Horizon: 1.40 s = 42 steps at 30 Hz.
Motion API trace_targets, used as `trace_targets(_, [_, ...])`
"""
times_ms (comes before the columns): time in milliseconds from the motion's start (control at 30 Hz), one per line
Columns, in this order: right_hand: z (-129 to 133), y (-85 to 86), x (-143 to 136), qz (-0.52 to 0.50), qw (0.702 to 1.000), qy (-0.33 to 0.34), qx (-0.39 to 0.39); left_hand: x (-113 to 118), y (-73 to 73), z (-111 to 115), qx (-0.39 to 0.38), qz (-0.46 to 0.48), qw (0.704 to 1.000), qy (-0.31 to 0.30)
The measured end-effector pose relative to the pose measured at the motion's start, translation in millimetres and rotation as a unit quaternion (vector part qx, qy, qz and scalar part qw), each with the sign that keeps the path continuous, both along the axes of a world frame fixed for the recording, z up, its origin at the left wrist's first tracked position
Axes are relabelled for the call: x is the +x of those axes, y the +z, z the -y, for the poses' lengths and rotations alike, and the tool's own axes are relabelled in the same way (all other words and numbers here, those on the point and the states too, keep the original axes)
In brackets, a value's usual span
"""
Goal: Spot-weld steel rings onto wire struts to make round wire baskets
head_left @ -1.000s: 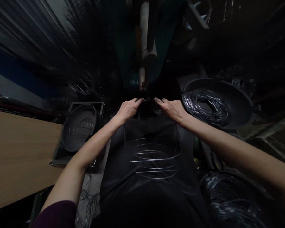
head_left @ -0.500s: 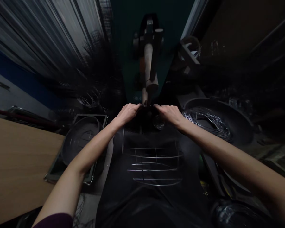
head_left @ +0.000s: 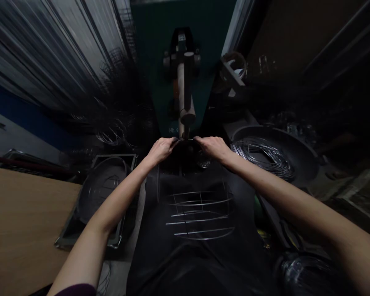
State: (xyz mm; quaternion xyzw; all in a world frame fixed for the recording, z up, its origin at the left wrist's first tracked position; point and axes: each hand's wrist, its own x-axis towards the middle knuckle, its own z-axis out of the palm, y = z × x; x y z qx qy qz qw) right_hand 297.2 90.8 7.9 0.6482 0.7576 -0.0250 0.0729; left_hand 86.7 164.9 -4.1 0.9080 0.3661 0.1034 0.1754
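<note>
My left hand (head_left: 162, 149) and my right hand (head_left: 213, 148) are closed, fingertips pinching a thin metal wire (head_left: 190, 139) between them. The wire sits at the lower tip of a machine with thick rod-like arms (head_left: 186, 111), which looks like a spot welder. Below my hands, several curved and straight wires (head_left: 200, 202) lie over the dark apron (head_left: 160, 259) on my lap. Whether these lap wires join the one in my fingers, I cannot tell in the dim light.
At the left, a dark round basin (head_left: 86, 197) rests on a framed stand beside a wooden board (head_left: 27, 222). To the right, a large pan (head_left: 308, 160) holds a bundle of bent wires (head_left: 271, 160). A shiny dark round bundle (head_left: 308, 275) is at the lower right.
The view has shifted slightly, so the machine appears a little further left and lower. Both hands keep their pinch on the wire at the machine's tip.
</note>
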Motion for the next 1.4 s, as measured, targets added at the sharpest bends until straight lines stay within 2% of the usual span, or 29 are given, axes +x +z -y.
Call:
trace_targets(300, [2,-1.5,11,-0.015,1.0,-0.006,0.007,8,-4.3,-1,-0.02,0.012,1.0,0.006])
trace_targets(400, [2,-0.7,10,-0.013,1.0,-0.018,0.005,6,-3.1,-1,-0.04,0.025,0.999,0.002])
trace_targets(667, [2,4.0,2,-0.026,0.999,-0.018,0.006,-3,2.8,2,-0.025,0.006,0.999,0.023])
trace_targets(867, [3,0.9,5,-0.109,0.993,-0.044,0.015,-5,3.8,-1,-0.013,-0.003,1.0,0.016])
trace_targets(933, [6,2.1,13,-0.161,0.985,-0.063,-0.014,-6,2.3,-1,-0.004,-0.008,1.0,0.013])
trace_targets(1067, [18,7.8,32,-0.243,0.958,-0.083,-0.127,-3,-2.6,-2,-0.007,-0.002,1.0,0.015])
trace_targets(1133, [24,8.6,33,-0.245,0.956,-0.094,-0.132,-1,-1.4,0,-0.01,0.005,1.0,0.028])
trace_targets(1233, [37,5.4,22,-0.245,0.96,-0.102,-0.091,-9,7.5,9,-0.035,0.033,0.998,0.044])
trace_targets(1300, [49,3.6,13,-0.264,0.958,-0.098,-0.048,-27,12.2,25,-0.087,0.09,0.991,0.056])
trace_targets(1333, [56,3.7,10,-0.275,0.957,-0.094,-0.021,-39,11.7,36,-0.124,0.133,0.98,0.075])
trace_targets(1400, [71,6.4,11,-0.291,0.952,-0.088,0.041,-66,1.4,66,-0.198,0.233,0.938,0.163])
